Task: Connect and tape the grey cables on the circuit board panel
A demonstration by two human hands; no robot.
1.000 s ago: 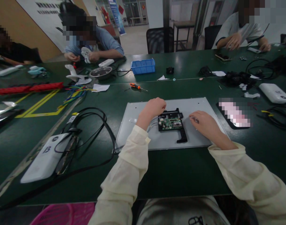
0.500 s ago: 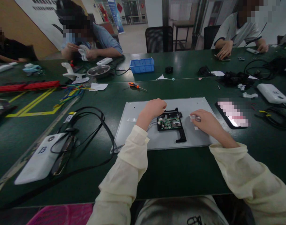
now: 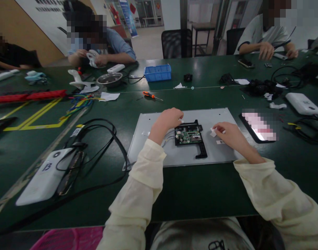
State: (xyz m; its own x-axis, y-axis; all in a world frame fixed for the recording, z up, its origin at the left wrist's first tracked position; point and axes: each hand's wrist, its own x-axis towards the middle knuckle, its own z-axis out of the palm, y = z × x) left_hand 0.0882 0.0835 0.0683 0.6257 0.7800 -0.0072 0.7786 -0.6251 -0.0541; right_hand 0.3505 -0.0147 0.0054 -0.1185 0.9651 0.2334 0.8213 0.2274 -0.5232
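Note:
A light grey panel [image 3: 148, 152] lies flat in front of me. On its middle sits a green circuit board [image 3: 188, 137] in a black plastic frame [image 3: 201, 151], with thin wires [image 3: 169, 138] leading off its left side. My left hand [image 3: 169, 120] is closed at the frame's upper left corner. A tiny white bit shows at its fingertips, too small to name. Right of the frame, above the panel, my right hand [image 3: 228, 135] pinches a small white piece [image 3: 213, 132] between thumb and finger. A small white label [image 3: 220, 142] lies on the panel below that hand.
A phone [image 3: 259, 128] lies right of the panel. Left are a white power bank [image 3: 45, 177] and looped black cables [image 3: 114, 139]. Beyond lie an orange screwdriver [image 3: 151, 96], a blue basket [image 3: 157, 73] and a metal bowl [image 3: 109, 79]. Co-workers sit across the table.
My right hand has turned slightly, showing more of the white piece and the label beneath. My left hand has shifted slightly left. A co-worker at right has lifted a hand off a phone.

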